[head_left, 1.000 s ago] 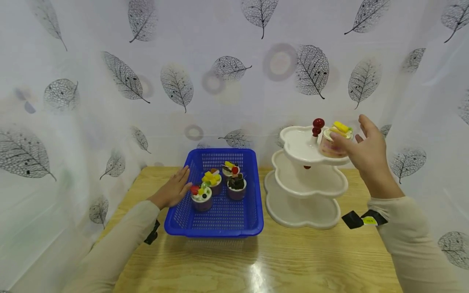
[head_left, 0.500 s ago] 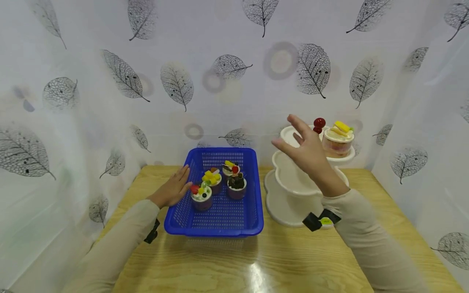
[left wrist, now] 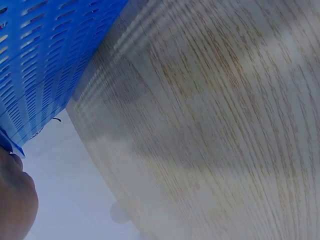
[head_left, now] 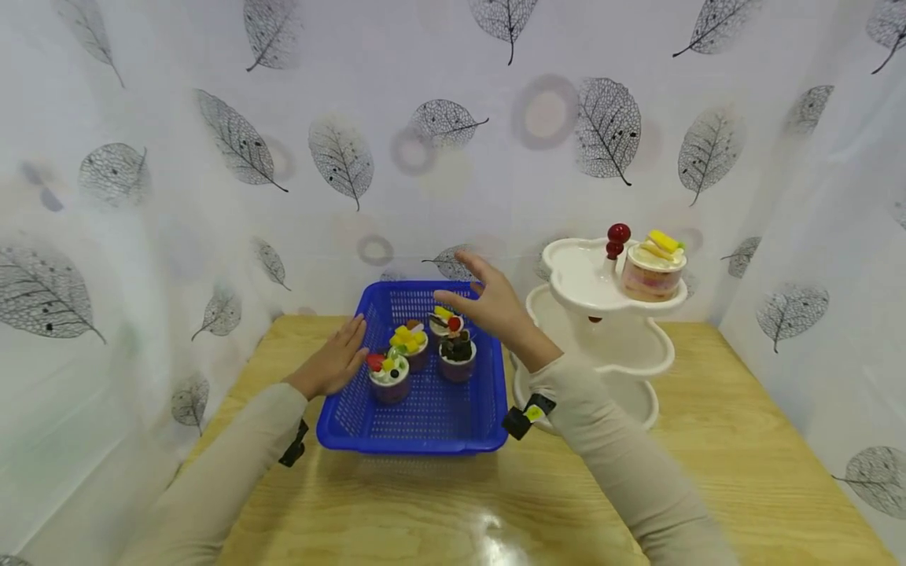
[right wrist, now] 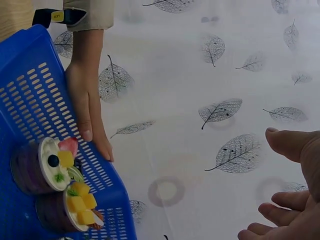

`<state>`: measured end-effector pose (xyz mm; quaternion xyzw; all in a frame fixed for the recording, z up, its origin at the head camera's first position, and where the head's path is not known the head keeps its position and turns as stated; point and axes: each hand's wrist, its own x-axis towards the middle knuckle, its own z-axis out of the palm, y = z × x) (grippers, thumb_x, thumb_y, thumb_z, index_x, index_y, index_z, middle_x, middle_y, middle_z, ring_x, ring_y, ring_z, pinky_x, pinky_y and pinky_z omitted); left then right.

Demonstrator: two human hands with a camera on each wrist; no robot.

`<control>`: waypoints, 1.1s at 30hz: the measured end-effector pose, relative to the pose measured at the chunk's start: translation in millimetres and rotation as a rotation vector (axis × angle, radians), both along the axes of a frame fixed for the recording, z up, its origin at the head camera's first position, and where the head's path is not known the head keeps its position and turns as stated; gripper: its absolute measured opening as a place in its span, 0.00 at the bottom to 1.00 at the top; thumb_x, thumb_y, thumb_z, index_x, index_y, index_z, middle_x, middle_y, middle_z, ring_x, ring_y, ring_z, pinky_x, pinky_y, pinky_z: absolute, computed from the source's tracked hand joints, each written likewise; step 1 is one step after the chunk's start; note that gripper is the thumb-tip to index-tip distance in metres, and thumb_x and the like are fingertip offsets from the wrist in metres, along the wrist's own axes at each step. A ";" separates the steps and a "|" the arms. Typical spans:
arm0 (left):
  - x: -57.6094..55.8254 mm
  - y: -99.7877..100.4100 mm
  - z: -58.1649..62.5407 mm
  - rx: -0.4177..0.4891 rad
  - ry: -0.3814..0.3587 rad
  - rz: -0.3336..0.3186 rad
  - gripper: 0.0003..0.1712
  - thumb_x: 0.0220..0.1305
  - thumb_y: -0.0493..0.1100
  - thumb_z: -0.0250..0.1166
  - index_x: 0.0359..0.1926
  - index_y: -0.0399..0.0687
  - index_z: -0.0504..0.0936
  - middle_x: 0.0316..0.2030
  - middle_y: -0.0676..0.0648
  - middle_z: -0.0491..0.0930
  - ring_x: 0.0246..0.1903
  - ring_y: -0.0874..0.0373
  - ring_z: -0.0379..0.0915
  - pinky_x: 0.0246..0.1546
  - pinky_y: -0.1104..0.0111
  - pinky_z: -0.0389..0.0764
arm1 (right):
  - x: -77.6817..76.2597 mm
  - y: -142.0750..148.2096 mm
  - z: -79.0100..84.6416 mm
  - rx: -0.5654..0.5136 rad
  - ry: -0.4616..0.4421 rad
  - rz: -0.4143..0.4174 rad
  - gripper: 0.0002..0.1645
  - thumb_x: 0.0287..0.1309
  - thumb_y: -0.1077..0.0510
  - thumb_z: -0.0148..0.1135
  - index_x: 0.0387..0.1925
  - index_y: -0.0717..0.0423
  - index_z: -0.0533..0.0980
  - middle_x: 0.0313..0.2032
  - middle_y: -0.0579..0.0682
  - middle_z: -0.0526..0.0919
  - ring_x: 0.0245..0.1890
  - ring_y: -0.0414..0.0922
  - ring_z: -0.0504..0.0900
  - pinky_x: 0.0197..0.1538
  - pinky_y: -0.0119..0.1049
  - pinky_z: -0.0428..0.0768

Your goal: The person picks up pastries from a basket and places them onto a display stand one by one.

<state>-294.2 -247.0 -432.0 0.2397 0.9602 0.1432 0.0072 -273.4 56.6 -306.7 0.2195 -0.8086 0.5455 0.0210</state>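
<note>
My left hand (head_left: 333,360) rests with straight fingers on the left rim of a blue plastic basket (head_left: 439,448). Several dessert cups stand in it: a strawberry-topped one (head_left: 390,380), a mango-topped one (head_left: 409,347), a chocolate-topped one (head_left: 457,360) and, behind, a cup with a cherry (head_left: 446,324). Over the basket's right back side hovers my right hand (head_left: 495,308), thumb and fingers spread, holding nothing. In the right wrist view the right hand (right wrist: 292,185) shows at the right edge, apart from the cups. One dessert cup (head_left: 654,271) sits on the top tier of the white stand.
A white three-tier stand (head_left: 580,275) with a red knob (head_left: 618,236) stands right of the basket. Both are on a wooden table (head_left: 566,503). A leaf-print curtain (head_left: 439,181) surrounds the back and sides.
My right hand has let go of the dessert cup on the stand's top tier and moved left to above the basket. The left hand has stayed on the rim.
</note>
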 end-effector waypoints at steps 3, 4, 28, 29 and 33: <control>1.0 -0.7 2.2 -0.002 0.008 0.004 0.32 0.77 0.43 0.39 0.71 0.25 0.45 0.73 0.30 0.39 0.72 0.35 0.33 0.69 0.43 0.42 | -5.5 -13.2 -8.4 -0.018 -0.054 0.027 0.45 0.59 0.50 0.65 0.73 0.54 0.55 0.72 0.52 0.58 0.72 0.48 0.55 0.70 0.45 0.60; 0.7 -0.8 1.8 -0.009 0.010 0.005 0.33 0.77 0.44 0.38 0.72 0.25 0.44 0.73 0.30 0.38 0.72 0.35 0.33 0.70 0.43 0.42 | -6.7 -16.5 -12.0 -0.029 -0.072 0.035 0.45 0.59 0.50 0.65 0.73 0.54 0.56 0.71 0.51 0.59 0.72 0.47 0.56 0.70 0.45 0.60; -2.4 -3.3 -4.8 0.013 0.035 -0.007 0.34 0.77 0.46 0.37 0.71 0.25 0.45 0.73 0.29 0.40 0.72 0.34 0.34 0.69 0.42 0.44 | -16.7 -73.0 -101.9 -0.163 -0.532 -0.005 0.41 0.55 0.56 0.68 0.67 0.66 0.63 0.66 0.63 0.67 0.66 0.57 0.65 0.68 0.52 0.62; -2.4 -3.4 -5.1 0.011 0.032 -0.005 0.34 0.77 0.46 0.37 0.71 0.25 0.45 0.73 0.30 0.40 0.72 0.34 0.33 0.69 0.42 0.43 | -16.8 -74.0 -104.4 -0.149 -0.546 -0.011 0.42 0.55 0.56 0.68 0.67 0.66 0.62 0.66 0.63 0.67 0.66 0.57 0.65 0.68 0.52 0.62; -3.2 -3.9 -5.8 0.015 0.041 -0.008 0.34 0.77 0.47 0.36 0.71 0.25 0.45 0.73 0.29 0.40 0.72 0.33 0.34 0.69 0.42 0.44 | -16.8 -77.5 -111.6 -0.106 -0.582 -0.037 0.42 0.53 0.56 0.70 0.66 0.67 0.64 0.63 0.63 0.70 0.64 0.57 0.67 0.68 0.52 0.63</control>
